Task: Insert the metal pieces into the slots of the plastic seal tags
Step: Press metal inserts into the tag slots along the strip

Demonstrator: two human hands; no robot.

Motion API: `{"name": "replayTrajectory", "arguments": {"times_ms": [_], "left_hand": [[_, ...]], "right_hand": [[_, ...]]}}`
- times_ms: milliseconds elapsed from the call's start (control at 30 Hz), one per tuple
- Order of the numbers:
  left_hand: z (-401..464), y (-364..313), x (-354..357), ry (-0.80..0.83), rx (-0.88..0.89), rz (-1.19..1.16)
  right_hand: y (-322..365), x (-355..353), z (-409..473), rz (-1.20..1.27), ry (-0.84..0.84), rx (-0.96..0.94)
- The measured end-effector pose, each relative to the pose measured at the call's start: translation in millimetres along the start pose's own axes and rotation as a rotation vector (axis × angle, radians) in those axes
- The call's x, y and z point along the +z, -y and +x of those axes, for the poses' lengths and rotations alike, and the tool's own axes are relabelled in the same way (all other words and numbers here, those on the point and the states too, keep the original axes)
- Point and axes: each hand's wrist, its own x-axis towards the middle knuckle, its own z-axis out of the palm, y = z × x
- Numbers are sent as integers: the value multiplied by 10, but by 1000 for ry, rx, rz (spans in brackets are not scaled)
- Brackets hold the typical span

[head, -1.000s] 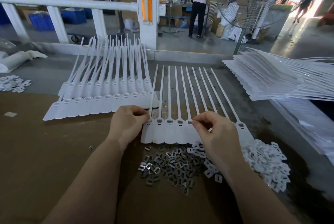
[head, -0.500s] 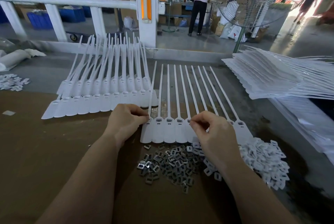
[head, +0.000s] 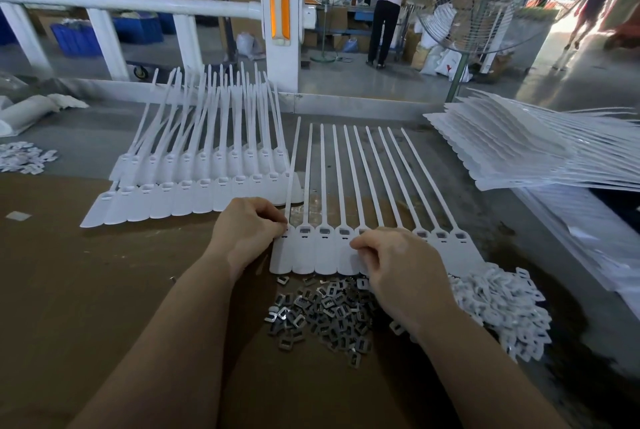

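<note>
A joined row of white plastic seal tags (head: 325, 252) lies on the brown board, straps pointing away from me. My left hand (head: 247, 233) has its fingers curled at the row's leftmost tag and pinches its edge. My right hand (head: 391, 264) rests over the middle tags with curled fingertips at a slot; any metal piece between them is hidden. Just below the row lies a heap of small metal pieces (head: 322, 312). Metal shows in the slots of the second to fourth tags.
Two overlapping rows of seal tags (head: 194, 186) lie to the left. A pile of white plastic caps (head: 498, 311) sits at the right, a stack of tag sheets (head: 540, 148) beyond it. More caps (head: 24, 157) lie far left. White railing (head: 131, 3) behind.
My right hand has shifted down and slightly left over the tag bodies. My left hand stays at the row's left end.
</note>
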Motion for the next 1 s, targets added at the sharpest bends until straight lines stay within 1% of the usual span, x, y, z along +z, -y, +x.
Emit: {"name": "replayTrajectory", "arguments": {"times_ms": [100,300,467,833,1000], "left_hand": [[19,-28,9,-4,-39,26],[39,-55,20,3,-90,-7],[88,-97,5,69,-125,-17],[122,-108,-17,129,-123,5],[64,7,-79,120,-50,-35]], "right_hand": [[-2,-2,-8,0,18,13],[-12,8,-5,-2,34,34],[-6,14,-5,13,31,60],[16,23,-5,25,24,85],[25,18,-2,32,16,83]]}}
